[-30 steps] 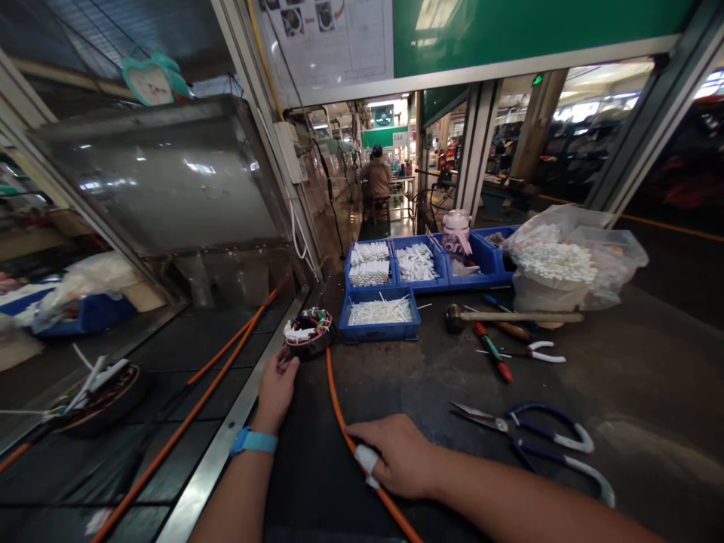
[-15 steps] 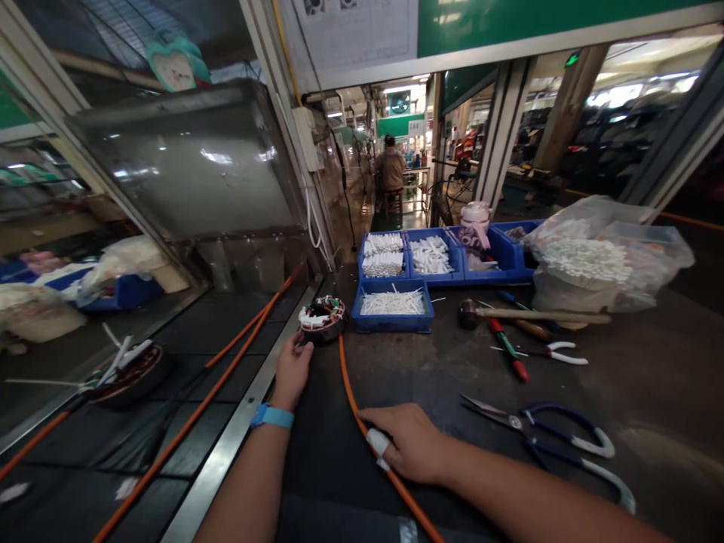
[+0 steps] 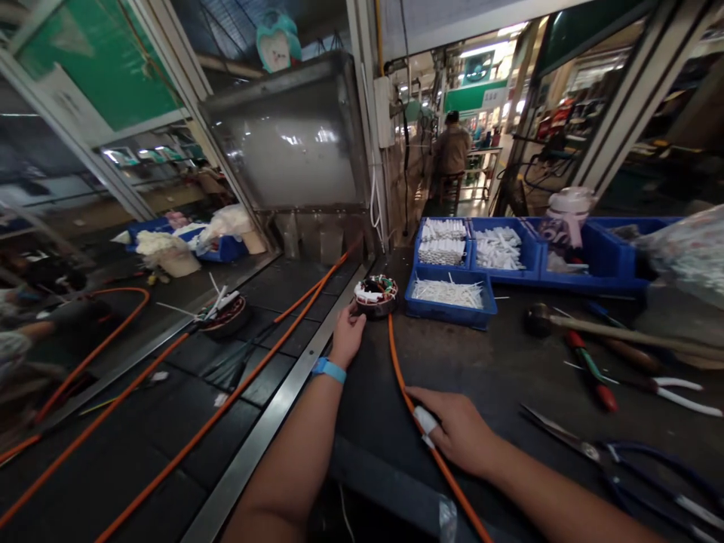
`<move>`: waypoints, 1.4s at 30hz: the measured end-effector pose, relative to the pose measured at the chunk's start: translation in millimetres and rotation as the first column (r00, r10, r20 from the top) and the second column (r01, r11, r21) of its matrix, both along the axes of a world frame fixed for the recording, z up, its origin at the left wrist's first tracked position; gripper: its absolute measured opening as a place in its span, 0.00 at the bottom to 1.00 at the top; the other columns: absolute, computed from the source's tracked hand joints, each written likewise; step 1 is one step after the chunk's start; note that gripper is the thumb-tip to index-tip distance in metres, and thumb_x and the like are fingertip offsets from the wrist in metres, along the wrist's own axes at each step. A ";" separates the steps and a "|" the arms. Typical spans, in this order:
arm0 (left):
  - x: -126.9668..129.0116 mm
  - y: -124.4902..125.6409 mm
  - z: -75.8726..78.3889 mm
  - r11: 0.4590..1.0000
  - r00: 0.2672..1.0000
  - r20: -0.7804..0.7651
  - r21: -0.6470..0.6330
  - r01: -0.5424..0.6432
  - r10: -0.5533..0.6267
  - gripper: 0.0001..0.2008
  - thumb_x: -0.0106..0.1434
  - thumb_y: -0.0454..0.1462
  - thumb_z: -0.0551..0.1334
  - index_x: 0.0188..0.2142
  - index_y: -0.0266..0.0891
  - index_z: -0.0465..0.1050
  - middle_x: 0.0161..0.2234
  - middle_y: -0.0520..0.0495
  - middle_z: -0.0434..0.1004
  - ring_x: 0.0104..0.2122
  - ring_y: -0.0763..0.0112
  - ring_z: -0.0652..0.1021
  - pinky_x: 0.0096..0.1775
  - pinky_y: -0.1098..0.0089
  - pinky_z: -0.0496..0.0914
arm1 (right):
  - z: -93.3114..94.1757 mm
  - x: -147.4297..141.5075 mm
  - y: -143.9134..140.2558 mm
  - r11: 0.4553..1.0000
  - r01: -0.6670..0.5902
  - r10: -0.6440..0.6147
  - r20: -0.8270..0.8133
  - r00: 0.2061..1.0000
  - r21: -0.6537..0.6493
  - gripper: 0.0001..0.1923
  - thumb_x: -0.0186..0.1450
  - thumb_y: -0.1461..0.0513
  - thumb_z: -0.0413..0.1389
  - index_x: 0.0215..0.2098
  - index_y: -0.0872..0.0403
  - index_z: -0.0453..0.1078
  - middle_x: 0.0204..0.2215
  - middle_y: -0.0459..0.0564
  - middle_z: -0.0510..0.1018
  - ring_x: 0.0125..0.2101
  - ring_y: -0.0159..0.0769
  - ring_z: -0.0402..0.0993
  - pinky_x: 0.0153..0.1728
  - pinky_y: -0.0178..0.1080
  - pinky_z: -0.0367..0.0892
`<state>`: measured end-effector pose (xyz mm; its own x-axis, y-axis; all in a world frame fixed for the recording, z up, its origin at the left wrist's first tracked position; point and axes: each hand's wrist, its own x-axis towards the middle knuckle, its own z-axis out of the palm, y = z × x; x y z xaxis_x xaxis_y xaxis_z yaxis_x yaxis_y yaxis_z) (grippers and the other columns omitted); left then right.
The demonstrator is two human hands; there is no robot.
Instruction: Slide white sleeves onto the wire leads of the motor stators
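A round motor stator [image 3: 375,305] with wire windings and white sleeves on top sits on the dark table, left of a small blue tray of thin white tubes [image 3: 449,292]. My left hand [image 3: 347,337], with a blue band at the wrist, grips the stator's near left edge; its fingertips are partly hidden. From the stator an orange cable [image 3: 397,362] runs down towards me. My right hand [image 3: 458,430] is closed on this cable, index finger lying along it, and one finger has a white wrap. Large scissors [image 3: 591,452] lie right of this hand.
Blue bins [image 3: 526,264] of white sleeves stand behind the tray. A mallet [image 3: 611,330], a red-and-green tool [image 3: 591,369] and pliers [image 3: 684,392] lie at right. Left of a metal rail [image 3: 283,400] are another stator [image 3: 226,313] and orange cables. A person [image 3: 452,151] sits far back.
The view has turned left, so the table's things appear farther right. Both hands keep their places on the stator and the cable. The stator stays beside the tray.
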<state>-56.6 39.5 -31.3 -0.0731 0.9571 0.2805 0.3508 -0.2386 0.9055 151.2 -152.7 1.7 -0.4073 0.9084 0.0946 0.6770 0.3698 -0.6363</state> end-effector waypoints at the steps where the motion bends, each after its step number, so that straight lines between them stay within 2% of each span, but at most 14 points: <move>1: 0.1 -0.3 -0.2 1.000 1.000 0.003 0.000 0.001 -0.001 0.21 0.58 0.35 0.60 0.51 0.33 0.66 0.49 0.36 0.69 0.35 0.71 0.76 0.43 0.65 0.71 | 0.1 -0.1 0.0 1.000 -0.003 0.003 0.003 1.000 -0.002 0.28 0.58 0.66 0.46 0.57 0.54 0.62 0.50 0.51 0.72 0.48 0.41 0.71 0.48 0.42 0.66; 13: 0.0 -2.7 1.0 0.999 0.999 -0.033 0.033 0.007 -0.006 0.19 0.58 0.35 0.60 0.50 0.33 0.66 0.48 0.37 0.69 0.33 0.73 0.75 0.42 0.66 0.71 | 1.1 0.2 0.3 1.000 -0.010 0.010 0.003 1.000 -0.014 0.27 0.59 0.66 0.45 0.57 0.54 0.62 0.50 0.53 0.72 0.47 0.41 0.72 0.47 0.43 0.67; 18: 7.2 -12.7 9.8 0.995 0.993 -0.116 0.097 -0.012 0.023 0.22 0.57 0.34 0.60 0.52 0.35 0.63 0.48 0.38 0.66 0.35 0.72 0.74 0.41 0.66 0.71 | 1.7 -2.6 1.1 0.999 -0.028 0.027 -0.037 0.999 -0.035 0.26 0.60 0.65 0.45 0.57 0.54 0.62 0.50 0.52 0.73 0.47 0.41 0.71 0.47 0.42 0.67; 21: 11.2 -19.6 18.6 0.987 0.982 -0.183 0.162 -0.007 0.037 0.27 0.54 0.32 0.61 0.55 0.38 0.61 0.50 0.39 0.63 0.39 0.68 0.73 0.43 0.63 0.70 | 12.5 3.5 -4.1 0.999 -0.014 0.012 -0.045 0.999 -0.045 0.23 0.62 0.64 0.45 0.55 0.52 0.64 0.48 0.51 0.74 0.46 0.38 0.72 0.45 0.39 0.67; 24: 13.3 -25.8 27.9 0.980 0.978 -0.204 0.200 -0.008 0.050 0.27 0.54 0.32 0.60 0.55 0.36 0.60 0.51 0.38 0.61 0.42 0.64 0.71 0.46 0.60 0.68 | 29.7 36.0 -9.5 0.987 0.143 -0.145 0.022 0.989 0.075 0.20 0.60 0.64 0.46 0.50 0.49 0.68 0.45 0.49 0.76 0.44 0.38 0.72 0.45 0.39 0.66; 27: 17.1 -31.2 35.1 0.945 0.963 -0.258 0.326 0.007 0.082 0.24 0.57 0.32 0.57 0.55 0.36 0.60 0.50 0.38 0.62 0.48 0.60 0.69 0.53 0.57 0.63 | 42.7 102.2 -10.3 0.896 0.377 -0.411 0.121 0.903 0.233 0.18 0.58 0.64 0.48 0.46 0.49 0.69 0.43 0.49 0.76 0.43 0.39 0.72 0.44 0.39 0.66; 28: 19.2 -32.4 36.3 0.924 0.952 -0.303 0.377 0.070 0.051 0.22 0.58 0.33 0.57 0.54 0.37 0.61 0.48 0.39 0.64 0.48 0.60 0.69 0.53 0.57 0.62 | 44.9 129.4 -10.6 0.832 0.484 -0.535 0.157 0.830 0.271 0.18 0.58 0.64 0.48 0.45 0.50 0.70 0.43 0.49 0.76 0.43 0.39 0.72 0.43 0.39 0.66; 30: 24.1 -34.2 36.8 0.869 0.911 -0.401 0.414 0.270 -0.092 0.19 0.60 0.34 0.55 0.52 0.39 0.64 0.45 0.42 0.68 0.46 0.62 0.70 0.52 0.59 0.64 | 46.3 184.4 -12.7 0.660 0.687 -0.751 0.240 0.615 0.305 0.18 0.58 0.64 0.47 0.46 0.51 0.70 0.44 0.50 0.76 0.42 0.41 0.72 0.42 0.39 0.65; 31: 26.7 -35.0 36.2 0.835 0.879 -0.442 0.405 0.373 -0.179 0.17 0.61 0.34 0.54 0.50 0.39 0.66 0.44 0.42 0.69 0.45 0.63 0.71 0.51 0.61 0.65 | 46.2 209.3 -14.4 0.574 0.758 -0.815 0.306 0.492 0.311 0.18 0.59 0.64 0.47 0.46 0.52 0.70 0.43 0.51 0.76 0.41 0.41 0.72 0.39 0.39 0.66; 33: 31.1 -36.9 34.2 0.771 0.817 -0.491 0.378 0.513 -0.302 0.15 0.62 0.34 0.53 0.47 0.40 0.69 0.43 0.44 0.71 0.44 0.65 0.73 0.49 0.64 0.67 | 45.4 249.0 -17.3 0.481 0.818 -0.848 0.404 0.343 0.315 0.18 0.59 0.65 0.47 0.45 0.54 0.70 0.43 0.54 0.76 0.40 0.43 0.72 0.35 0.38 0.65; 34: 32.8 -38.0 33.1 0.751 0.800 -0.500 0.372 0.545 -0.333 0.14 0.63 0.35 0.53 0.46 0.40 0.70 0.42 0.44 0.72 0.44 0.65 0.73 0.48 0.65 0.68 | 45.1 262.8 -18.0 0.467 0.828 -0.844 0.436 0.313 0.310 0.17 0.58 0.65 0.47 0.44 0.55 0.71 0.42 0.55 0.76 0.39 0.43 0.73 0.33 0.38 0.64; 36: 35.0 -40.2 31.5 0.735 0.785 -0.503 0.365 0.572 -0.361 0.13 0.63 0.35 0.53 0.44 0.41 0.72 0.41 0.44 0.74 0.42 0.66 0.74 0.46 0.66 0.69 | 44.6 278.5 -17.9 0.483 0.827 -0.825 0.467 0.319 0.289 0.15 0.57 0.65 0.49 0.40 0.56 0.73 0.39 0.56 0.77 0.36 0.43 0.73 0.31 0.37 0.64; 39: 36.3 -41.9 30.3 0.722 0.755 -0.515 0.326 0.610 -0.406 0.13 0.62 0.36 0.53 0.42 0.42 0.74 0.38 0.45 0.76 0.39 0.66 0.76 0.43 0.67 0.71 | 43.7 279.9 -16.0 0.526 0.808 -0.797 0.487 0.358 0.267 0.15 0.57 0.65 0.50 0.40 0.57 0.73 0.35 0.56 0.78 0.33 0.42 0.73 0.31 0.38 0.64; 42: 37.2 -41.0 29.8 0.712 0.732 -0.528 0.299 0.635 -0.431 0.13 0.61 0.37 0.54 0.41 0.42 0.75 0.36 0.46 0.77 0.37 0.66 0.77 0.40 0.68 0.71 | 40.7 266.9 -14.2 0.624 0.736 -0.746 0.476 0.465 0.260 0.17 0.59 0.66 0.48 0.45 0.55 0.72 0.41 0.55 0.76 0.39 0.40 0.72 0.36 0.37 0.64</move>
